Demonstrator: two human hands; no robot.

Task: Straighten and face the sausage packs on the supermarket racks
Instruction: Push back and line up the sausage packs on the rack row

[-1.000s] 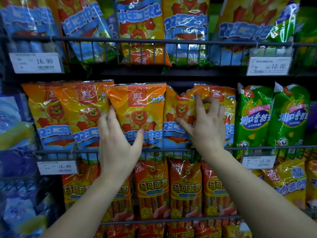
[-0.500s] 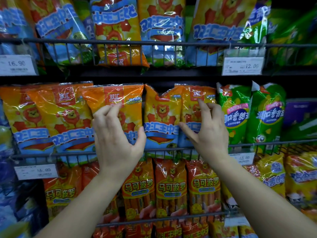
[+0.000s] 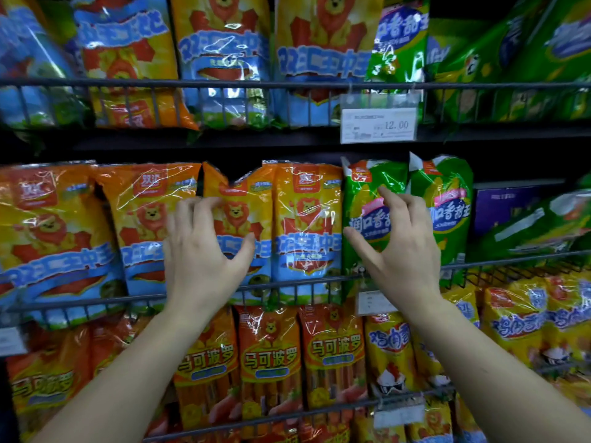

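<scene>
Three wire racks are stacked: the top rack (image 3: 287, 84) at 12 o'clock, the middle rack (image 3: 287, 284) at centre, the bottom rack (image 3: 287, 410) at 6 o'clock. Each holds sausage packs (image 3: 271, 356) standing side by side behind its front rail. On the middle rack, four lion packs (image 3: 307, 225) run from 9 o'clock to centre. Two corn packs (image 3: 447, 203) stand at their 3 o'clock side, with a box (image 3: 505, 206) further toward 3 o'clock. A price tag (image 3: 379, 124) hangs from the top rack's rail at 1 o'clock. The left hand (image 3: 204, 251) lies before the second and third lion packs. The right hand (image 3: 399, 244) lies before the first corn pack. Contact with the packs cannot be told.
</scene>
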